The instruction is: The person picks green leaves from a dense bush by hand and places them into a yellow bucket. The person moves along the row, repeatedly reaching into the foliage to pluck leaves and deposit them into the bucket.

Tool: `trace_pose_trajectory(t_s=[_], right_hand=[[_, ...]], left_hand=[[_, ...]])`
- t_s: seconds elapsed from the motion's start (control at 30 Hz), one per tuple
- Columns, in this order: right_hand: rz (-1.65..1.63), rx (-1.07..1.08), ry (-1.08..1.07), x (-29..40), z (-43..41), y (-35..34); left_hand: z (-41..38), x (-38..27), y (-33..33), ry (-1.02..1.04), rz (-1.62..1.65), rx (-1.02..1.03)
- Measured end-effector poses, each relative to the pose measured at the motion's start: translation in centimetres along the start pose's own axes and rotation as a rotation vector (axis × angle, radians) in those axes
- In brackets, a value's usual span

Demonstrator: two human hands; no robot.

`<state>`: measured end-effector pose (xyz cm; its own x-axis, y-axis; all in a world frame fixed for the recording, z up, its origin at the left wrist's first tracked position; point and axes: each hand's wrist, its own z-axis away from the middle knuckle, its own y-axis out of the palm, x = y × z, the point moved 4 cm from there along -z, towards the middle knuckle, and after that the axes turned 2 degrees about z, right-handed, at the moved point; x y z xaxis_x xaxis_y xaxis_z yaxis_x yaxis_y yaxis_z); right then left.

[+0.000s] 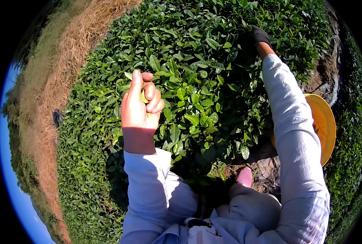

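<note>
Before me spreads a dense hedge of tea bushes with glossy green leaves. My left hand, bare, is raised over the foliage with its fingers curled in. Green leaves show between those fingers and the palm. Farther out on the right, my right hand wears a dark glove and reaches into the top of the bushes. Its fingertips are partly lost among dark leaves, so whether they grip anything is unclear.
A yellow bucket stands right of my right forearm, partly covered by the sleeve. My foot in pink footwear is on the ground near dark plastic sheeting. Dry straw borders the hedge at left; another green row runs at right.
</note>
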<state>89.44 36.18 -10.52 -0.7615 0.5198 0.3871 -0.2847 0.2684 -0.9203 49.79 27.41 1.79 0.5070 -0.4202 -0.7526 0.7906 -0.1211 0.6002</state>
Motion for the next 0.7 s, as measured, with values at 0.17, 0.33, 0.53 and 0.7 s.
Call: trace_pose_trajectory(t_s=[0.17, 0.33, 0.53, 0.7], right_hand=[[-0.094, -0.076, -0.056, -3.3, -2.0, 2.8], [-0.197, 0.036, -0.037, 0.0, 2.3, 1.7], [0.15, 0.262, -0.193, 0.8, 5.2, -0.3], [-0.518, 0.578, 0.041, 2.7, 15.5, -9.0]], left_hand=[[-0.1, 0.5, 0.9, -0.003, 0.005, 0.028], [0.6, 0.6, 1.3, -0.027, 0.004, 0.011], [1.1, 0.0, 0.8, 0.0, 0.013, 0.022], [0.9, 0.2, 1.2, -0.003, 0.055, 0.043]])
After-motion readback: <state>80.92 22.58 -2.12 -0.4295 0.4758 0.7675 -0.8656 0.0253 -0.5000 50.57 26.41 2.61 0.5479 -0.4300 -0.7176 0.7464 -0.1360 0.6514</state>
